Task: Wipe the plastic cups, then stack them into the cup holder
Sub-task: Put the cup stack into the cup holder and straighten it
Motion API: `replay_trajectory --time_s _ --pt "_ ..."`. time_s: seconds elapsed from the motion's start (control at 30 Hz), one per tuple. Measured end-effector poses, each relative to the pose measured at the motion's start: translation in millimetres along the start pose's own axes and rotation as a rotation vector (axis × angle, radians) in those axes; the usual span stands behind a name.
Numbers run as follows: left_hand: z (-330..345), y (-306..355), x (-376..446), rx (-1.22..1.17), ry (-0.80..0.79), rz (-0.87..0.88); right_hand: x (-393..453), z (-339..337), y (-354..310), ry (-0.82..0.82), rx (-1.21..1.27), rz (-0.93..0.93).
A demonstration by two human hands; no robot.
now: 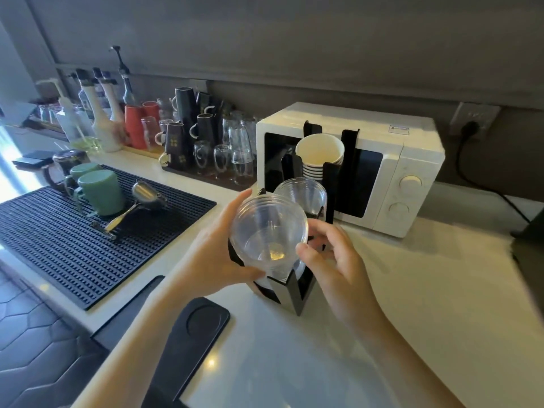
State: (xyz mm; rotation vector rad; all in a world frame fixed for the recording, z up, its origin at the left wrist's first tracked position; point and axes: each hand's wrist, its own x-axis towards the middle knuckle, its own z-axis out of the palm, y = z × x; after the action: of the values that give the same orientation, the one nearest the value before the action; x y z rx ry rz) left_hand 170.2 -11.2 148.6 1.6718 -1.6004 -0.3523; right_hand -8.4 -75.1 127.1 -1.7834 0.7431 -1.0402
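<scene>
A stack of clear plastic cups (269, 231) tilts toward me above the near slot of the black cup holder (297, 293). My left hand (217, 254) grips the stack from the left side. My right hand (332, 260) touches its right rim with thumb and fingertips. Behind it, another stack of clear cups (301, 194) stands in the middle slot. White paper cups (321, 153) fill the far slot. No cloth is visible.
A white microwave (406, 172) stands right behind the holder. A black drying mat (73, 245) at left carries green mugs (101, 191) and a metal strainer (147, 195). Glasses, dark mugs and syrup bottles line the back wall. A black tamping mat (194, 334) lies near me.
</scene>
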Motion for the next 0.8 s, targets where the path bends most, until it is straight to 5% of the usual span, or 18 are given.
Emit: replay_trajectory --time_s 0.43,0.63,0.8 --pt "8.1 -13.7 6.0 0.188 -0.132 -0.079 -3.3 15.3 35.3 0.204 -0.043 0.124" --pt "-9.1 -38.0 12.2 -0.468 -0.037 -0.375 -4.2 0.2 46.3 0.349 0.208 0.282" --pt "17.7 -68.6 21.5 -0.673 -0.162 -0.682 -6.8 6.0 62.4 0.114 0.327 0.57"
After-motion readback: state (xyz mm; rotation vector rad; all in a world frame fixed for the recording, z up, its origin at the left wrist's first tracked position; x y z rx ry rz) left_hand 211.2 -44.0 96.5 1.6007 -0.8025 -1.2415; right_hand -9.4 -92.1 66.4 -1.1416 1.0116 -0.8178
